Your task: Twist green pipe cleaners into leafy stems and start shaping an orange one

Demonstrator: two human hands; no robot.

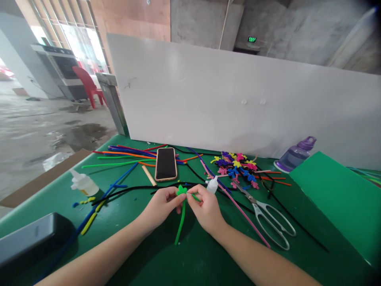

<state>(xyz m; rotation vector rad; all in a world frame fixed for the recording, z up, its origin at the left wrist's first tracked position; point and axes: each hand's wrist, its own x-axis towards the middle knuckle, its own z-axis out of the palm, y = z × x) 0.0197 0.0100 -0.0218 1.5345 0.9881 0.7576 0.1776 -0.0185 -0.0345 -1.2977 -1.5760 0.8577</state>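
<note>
Between my two hands is a green pipe cleaner [180, 228], its upper part bent into small flower-like loops and one end hanging down toward the table. My left hand [163, 203] pinches the looped part from the left. From the right, my right hand [205, 206] pinches the same piece, and a short green end shows between its fingers. Just behind my right hand stands a small white-capped glue bottle [212, 185]. Black pipe cleaners [131, 190] lie behind my hands, and a pink pipe cleaner [244, 216] runs along the right.
A phone [166, 164] lies beyond my hands beside loose coloured pipe cleaners [131, 153]. Farther right are a pile of pipe-cleaner flowers [236, 167], scissors [269, 218], a purple water bottle [296, 155] and a green sheet [339, 202]. Another glue bottle [85, 184] stands left. A white board [223, 99] borders the back.
</note>
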